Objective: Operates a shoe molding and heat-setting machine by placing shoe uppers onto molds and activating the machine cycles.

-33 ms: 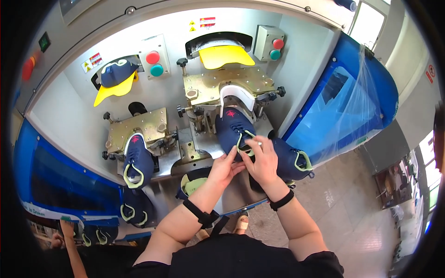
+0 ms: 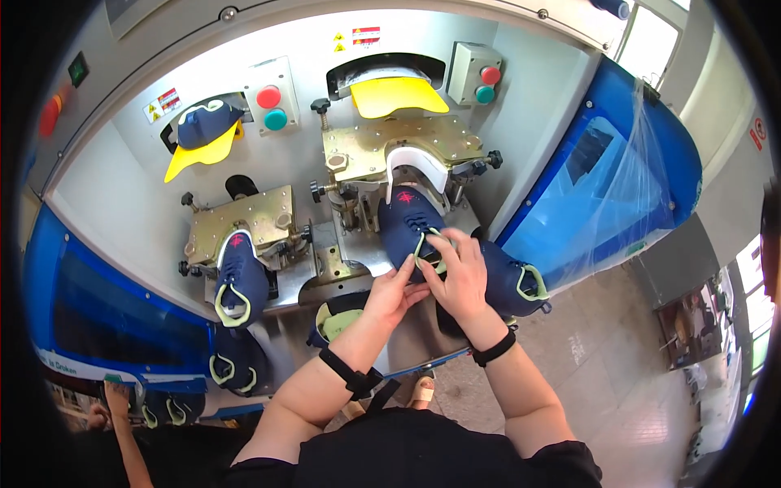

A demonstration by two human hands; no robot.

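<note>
A navy shoe upper (image 2: 400,224) with lime-green collar trim and a red mark on the toe lies toe-away on the right-hand machine station, its toe against a white curved pad (image 2: 419,169). My left hand (image 2: 392,294) pinches the near left edge of its opening between thumb and fingers. My right hand (image 2: 460,272) is bent over the opening from the right, thumb and fingers closing on the collar near the laces. My fingers partly hide the shoe's heel end. A second navy upper (image 2: 242,281) sits on the left-hand station, apart from my hands.
Brass-coloured clamp plates (image 2: 404,146) with black knobs stand behind the shoes. More navy uppers lie close by, one right of my right hand (image 2: 508,281), another below the left station (image 2: 236,358). Red and green button boxes (image 2: 476,75) flank yellow flaps. Another person's hand (image 2: 118,398) shows lower left.
My right hand's fingers have shifted slightly away from me, toward the laces. My left hand keeps its hold, and the shoe stays in place.
</note>
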